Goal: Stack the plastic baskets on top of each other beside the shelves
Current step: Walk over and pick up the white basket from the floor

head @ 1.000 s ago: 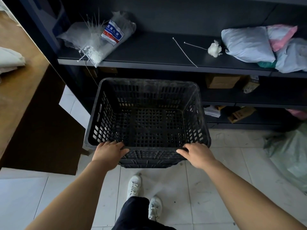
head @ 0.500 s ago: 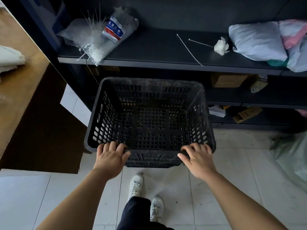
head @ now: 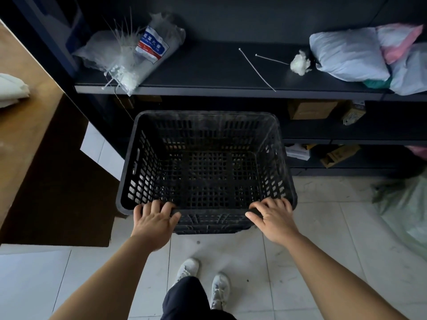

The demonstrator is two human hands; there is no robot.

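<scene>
Before the shelves (head: 219,90), left hand (head: 153,219) and right hand (head: 273,217) curl fingers over the basket (head: 212,210) at its near rim; likely light, stiff mesh plastic, the rim giving the surest hold.

Basket (head: 205,162): floor under it hidden. Only a strip of a lower basket (head: 208,227) shows at the near side; how many lie below cannot be told. Left hand (head: 153,221) and right hand (head: 273,219) curl over the near rim, palms out of sight; forearms run off the bottom edge. Shoes (head: 187,269) partly covered by a dark trouser leg (head: 182,296), itself cut off. Tabletop (head: 20,135) and the white bundle (head: 11,88) on it clipped at left. Shelf bags (head: 411,70) clipped at right. Green bag (head: 406,209) on the floor at right blurred, cut off. Label (head: 151,46) print too small to read. Boxes (head: 309,109) on lower shelves dim, markings unreadable.
</scene>
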